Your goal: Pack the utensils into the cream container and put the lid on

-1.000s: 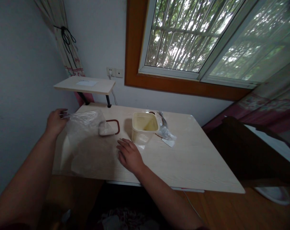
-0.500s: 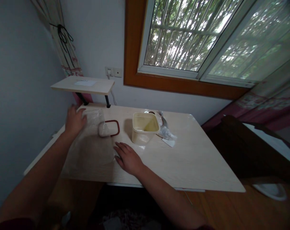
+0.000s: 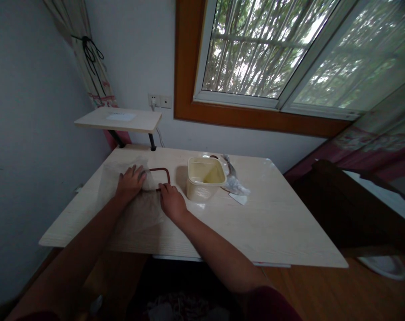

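Currently L hand point(image 3: 131, 182), fingers slightly spread, is lying on clear plastic bag point(image 3: 138, 218), & R hand point(image 3: 173, 201) is covering near corner of brown frame point(image 3: 169, 175), pinch unclear.

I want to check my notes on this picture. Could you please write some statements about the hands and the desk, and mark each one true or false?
1. The left hand is on the clear plastic. True.
2. The right hand is at the near right corner of the brown frame. True.
3. The cream container lies on its side. False: it stands upright.
4. The brown frame is to the right of the cream container. False: it is to its left.
5. A white sheet lies on the raised shelf. True.
6. The raised shelf is at the front of the desk. False: it is at the back left.
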